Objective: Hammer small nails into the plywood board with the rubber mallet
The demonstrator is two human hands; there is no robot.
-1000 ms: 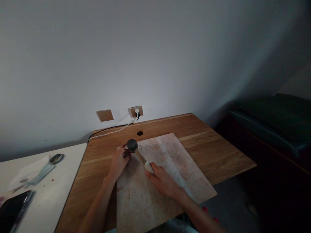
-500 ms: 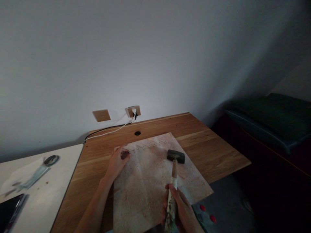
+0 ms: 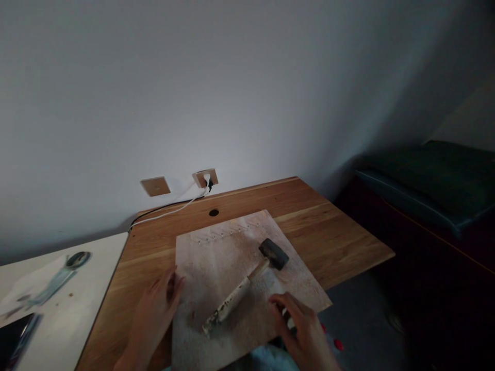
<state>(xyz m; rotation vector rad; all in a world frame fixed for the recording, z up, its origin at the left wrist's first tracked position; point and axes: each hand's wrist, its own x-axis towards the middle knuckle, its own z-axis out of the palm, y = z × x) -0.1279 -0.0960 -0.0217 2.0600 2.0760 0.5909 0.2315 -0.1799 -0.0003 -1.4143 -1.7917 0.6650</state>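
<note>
One flat black phone (image 3: 15, 337) at far left, cut off by the frame, on a glossy white tabletop (image 3: 83, 309); just beyond it, a pale blue strip (image 3: 56, 288) and a dark ring-shaped object (image 3: 78, 260), both blurry; next up, the left hand (image 3: 157, 304), at the left edge of a pale, reddish-stained wooden board (image 3: 211, 268), fingers loosely bent, gripping nothing; whether the fingertips touch the board, I can't tell; along the far edge, a row of thin metal nails (image 3: 222, 234); then the black-headed hammer (image 3: 243, 286) with its chipped, whitish handle, lying aslant on the board, clear of both hands; and here's the right hand (image 3: 299, 322), over the board's near right side, thumb and fingers parted, empty; beneath, brown wood-grain desktop (image 3: 332, 239); far right, a dark green cushion (image 3: 433, 180).
</note>
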